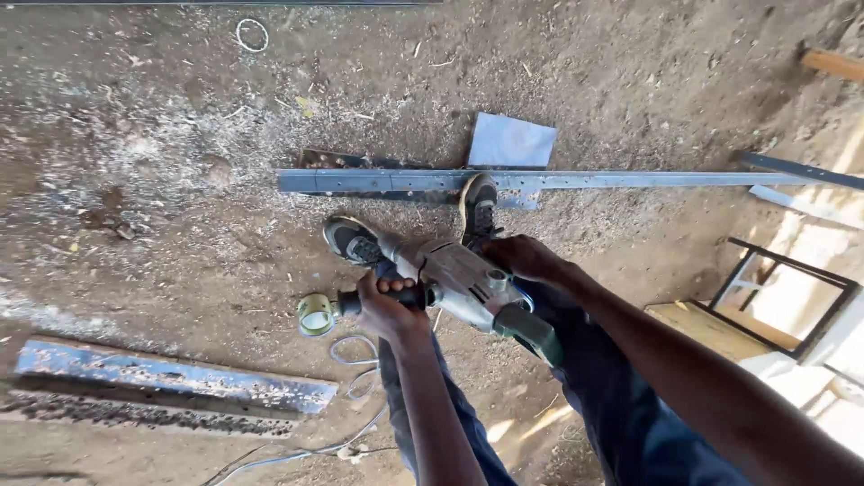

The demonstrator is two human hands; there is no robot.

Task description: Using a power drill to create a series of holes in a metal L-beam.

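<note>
Two hands grip one heavy power drill [459, 279] held low over dirt ground [180, 252]. The left hand [385, 306] is closed tight round the black side handle, which ends in a pale green-ringed knob [315, 315] just left of that hand. The right hand [522, 256] is wrapped over the grey body of the drill, fingers curled down its far side; whether a finger rests on the trigger cannot be told. The nose of the drill points away from the hands, toward the person's left shoe [351, 241]. The right shoe [479, 205], just beyond the right hand, stands on a long grey metal bar [630, 180] lying across the ground, with a flat grey sheet [511, 141] just past it. A white cable [355, 360] loops on the ground under the left forearm, close to the legs.

The risks, as I judge them: the cable could snag a foot, the drill's nose sits close to the left shoe, and the bar, pinned only by a shoe, could shift or spin if the drill catches.
</note>
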